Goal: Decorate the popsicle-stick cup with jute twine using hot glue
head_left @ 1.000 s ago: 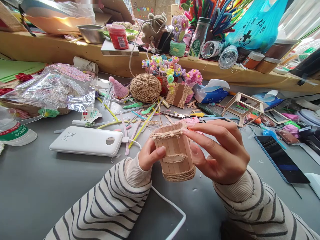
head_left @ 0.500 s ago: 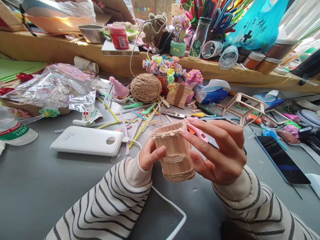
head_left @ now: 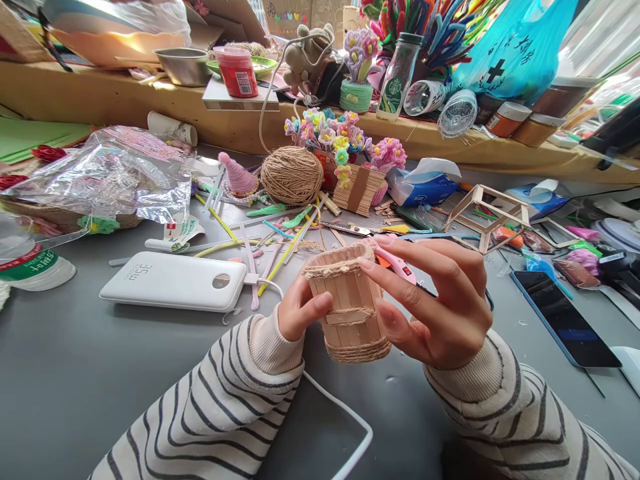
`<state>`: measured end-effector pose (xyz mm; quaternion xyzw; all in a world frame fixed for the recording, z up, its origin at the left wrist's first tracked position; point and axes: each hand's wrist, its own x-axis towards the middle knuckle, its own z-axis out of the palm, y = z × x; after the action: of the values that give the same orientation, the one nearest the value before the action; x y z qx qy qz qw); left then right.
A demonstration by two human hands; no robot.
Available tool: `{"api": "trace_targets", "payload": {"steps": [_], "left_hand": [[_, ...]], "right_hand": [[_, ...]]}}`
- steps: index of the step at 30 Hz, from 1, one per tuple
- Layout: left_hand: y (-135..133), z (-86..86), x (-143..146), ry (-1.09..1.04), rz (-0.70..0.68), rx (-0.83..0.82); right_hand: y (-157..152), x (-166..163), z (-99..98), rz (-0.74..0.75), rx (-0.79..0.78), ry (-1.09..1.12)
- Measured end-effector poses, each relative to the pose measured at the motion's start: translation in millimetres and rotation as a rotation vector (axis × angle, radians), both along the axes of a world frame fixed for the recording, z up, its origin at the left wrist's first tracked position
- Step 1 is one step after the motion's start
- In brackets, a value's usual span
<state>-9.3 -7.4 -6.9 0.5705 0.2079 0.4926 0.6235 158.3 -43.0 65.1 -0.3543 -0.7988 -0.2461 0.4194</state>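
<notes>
A small wooden bucket [head_left: 347,327] made of upright sticks is held slightly tilted above the grey table. Twine is wound around its base and its rim, and a band crosses its middle. My left hand [head_left: 303,307] grips its left side, thumb on the front and the other fingers hidden behind. On the right, my right hand [head_left: 440,300] presses fingertips to the rim twine, with the thumb at the bucket's side. A pink glue gun [head_left: 397,262] shows partly behind my right fingers; the rest of it is hidden.
A white power bank [head_left: 173,281] with a cable lies left of my hands. Behind are a twine ball [head_left: 293,175], a stick bundle [head_left: 359,190] and scattered pipe cleaners. A phone [head_left: 565,319] and a wooden stick frame [head_left: 487,217] are at right.
</notes>
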Motion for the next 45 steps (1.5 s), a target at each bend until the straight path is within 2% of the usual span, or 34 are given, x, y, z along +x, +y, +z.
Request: {"api": "trace_targets", "payload": {"steps": [17,23,29,38,45], "left_hand": [[1,3.6,0,0.038,-0.018,-0.001],[2,-0.5,0,0.014,-0.007,0.025],[2,2.7,1,0.001,-0.11,0.044],[4,2.8,0,-0.01,-0.127,0.09],[1,-1.9,-1,-0.004,-0.021,0.014]], "right_hand": [[0,0,-0.6,0.01,-0.021,0.0],[1,-2,-6.1,-0.04,0.047,0.08],[2,-2,-5.8,-0.042,0.035,0.027],[3,-2,-7.0,-0.049,0.015,0.024],[6,0,-10.6,-0.033,0.037,0.059]]}}
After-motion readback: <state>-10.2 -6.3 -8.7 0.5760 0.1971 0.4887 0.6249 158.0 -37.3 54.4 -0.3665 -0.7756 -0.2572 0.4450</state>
